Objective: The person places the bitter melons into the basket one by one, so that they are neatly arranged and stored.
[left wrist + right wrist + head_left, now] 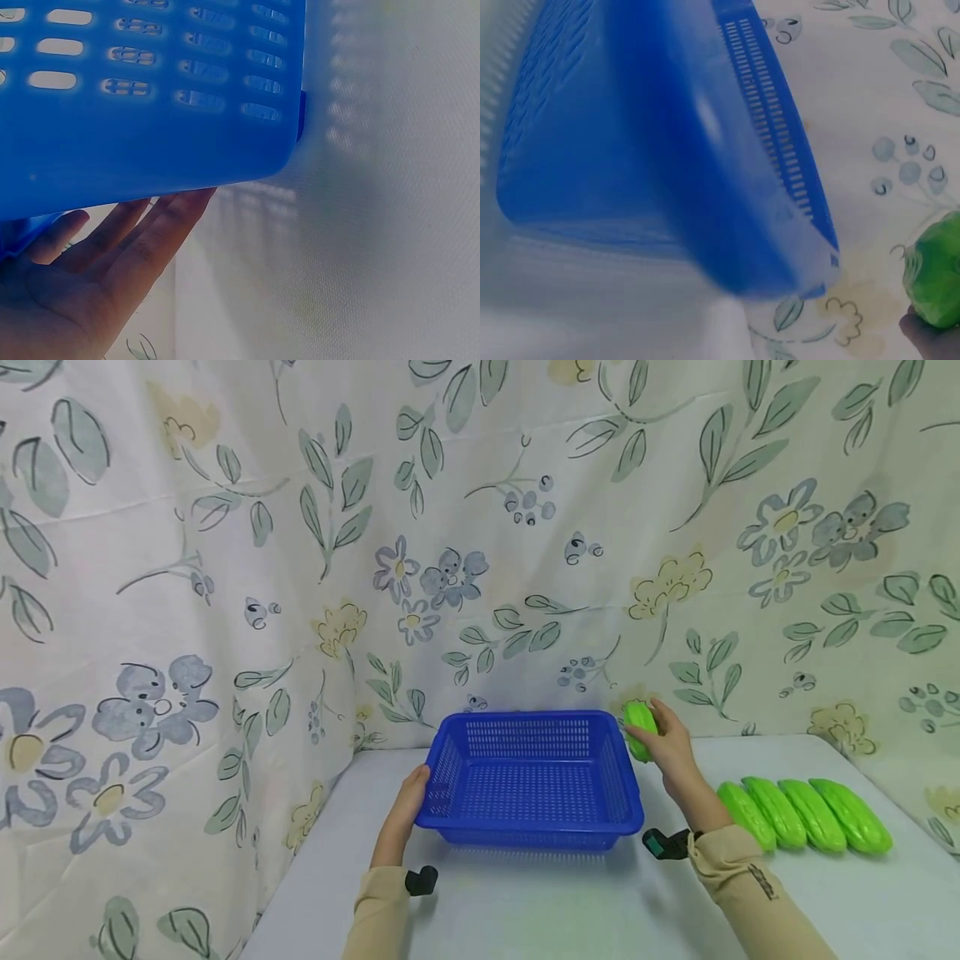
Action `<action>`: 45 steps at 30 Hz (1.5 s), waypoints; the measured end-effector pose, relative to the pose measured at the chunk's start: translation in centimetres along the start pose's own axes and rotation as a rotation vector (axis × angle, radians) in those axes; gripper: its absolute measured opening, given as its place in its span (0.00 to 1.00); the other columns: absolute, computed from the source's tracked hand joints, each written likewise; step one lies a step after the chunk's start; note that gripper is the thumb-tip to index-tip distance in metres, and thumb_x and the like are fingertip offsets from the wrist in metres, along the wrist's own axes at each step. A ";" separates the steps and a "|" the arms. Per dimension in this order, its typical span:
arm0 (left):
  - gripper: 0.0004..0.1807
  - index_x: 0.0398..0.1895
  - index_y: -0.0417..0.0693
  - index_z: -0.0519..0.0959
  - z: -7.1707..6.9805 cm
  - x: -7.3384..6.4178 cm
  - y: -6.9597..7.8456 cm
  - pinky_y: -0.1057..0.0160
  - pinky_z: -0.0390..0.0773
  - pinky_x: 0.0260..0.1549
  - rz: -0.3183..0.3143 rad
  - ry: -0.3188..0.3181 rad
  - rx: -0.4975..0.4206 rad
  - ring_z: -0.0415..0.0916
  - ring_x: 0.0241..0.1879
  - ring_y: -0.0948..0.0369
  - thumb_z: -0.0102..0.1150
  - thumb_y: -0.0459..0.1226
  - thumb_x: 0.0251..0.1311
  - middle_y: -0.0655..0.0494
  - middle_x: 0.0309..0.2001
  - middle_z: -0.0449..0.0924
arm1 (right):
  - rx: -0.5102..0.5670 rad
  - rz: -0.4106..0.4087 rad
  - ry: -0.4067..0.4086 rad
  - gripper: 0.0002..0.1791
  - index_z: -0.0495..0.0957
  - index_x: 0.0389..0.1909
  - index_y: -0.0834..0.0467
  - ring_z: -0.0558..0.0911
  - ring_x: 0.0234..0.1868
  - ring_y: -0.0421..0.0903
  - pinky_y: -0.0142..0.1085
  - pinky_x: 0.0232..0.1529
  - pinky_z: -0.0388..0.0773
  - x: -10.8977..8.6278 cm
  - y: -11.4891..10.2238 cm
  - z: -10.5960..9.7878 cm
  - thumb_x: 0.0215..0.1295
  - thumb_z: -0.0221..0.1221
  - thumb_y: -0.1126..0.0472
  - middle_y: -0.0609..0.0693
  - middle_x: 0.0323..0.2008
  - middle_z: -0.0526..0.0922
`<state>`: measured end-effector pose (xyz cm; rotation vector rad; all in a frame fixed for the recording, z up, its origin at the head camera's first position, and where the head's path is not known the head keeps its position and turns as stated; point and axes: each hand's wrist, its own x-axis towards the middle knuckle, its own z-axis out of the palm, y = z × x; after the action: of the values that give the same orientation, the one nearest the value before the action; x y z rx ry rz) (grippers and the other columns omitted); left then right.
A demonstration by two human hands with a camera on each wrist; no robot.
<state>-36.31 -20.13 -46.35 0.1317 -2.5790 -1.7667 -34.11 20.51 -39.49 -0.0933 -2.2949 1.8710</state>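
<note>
Gripping one green elongated item [637, 714], the right hand [672, 753] curls its thumb and fingers about it, beside the right rear corner of a blue basket [532, 789]. Item: bright green, glossy, long in form, stood nearly upright with a slight tilt; the right-wrist view shows a rounded, creased end. Contact with the basket: cannot tell. Basket: rectangular, plastic, slotted walls, perforated floor. Left hand [407, 800]: fingers nearly straight, touching the basket's left side. Four matching green items [812, 816]: tapered, shiny, uneven-surfaced, laid slantwise side by side on a white table [562, 910], at right.
</note>
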 end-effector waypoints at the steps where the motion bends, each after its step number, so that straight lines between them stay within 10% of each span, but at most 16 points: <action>1: 0.30 0.72 0.32 0.57 0.0 0.0 0.0 0.37 0.52 0.72 -0.001 0.001 0.003 0.55 0.71 0.35 0.28 0.44 0.77 0.29 0.69 0.60 | 0.003 -0.004 -0.003 0.45 0.36 0.78 0.55 0.52 0.77 0.61 0.54 0.72 0.61 0.1 -0.2 0.2 0.71 0.55 0.60 0.60 0.78 0.45; 45: 0.36 0.72 0.36 0.58 -0.1 -0.5 -0.3 0.34 0.54 0.70 0.049 -0.015 -0.003 0.57 0.71 0.35 0.31 0.54 0.74 0.31 0.68 0.64 | 0.034 -0.070 -0.152 0.42 0.45 0.78 0.57 0.66 0.70 0.61 0.54 0.64 0.72 1.0 -3.1 11.2 0.69 0.58 0.59 0.62 0.75 0.57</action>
<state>-35.76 -20.30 -46.56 0.0555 -2.5659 -1.7622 -36.85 9.19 -38.52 0.1376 -2.3281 1.9426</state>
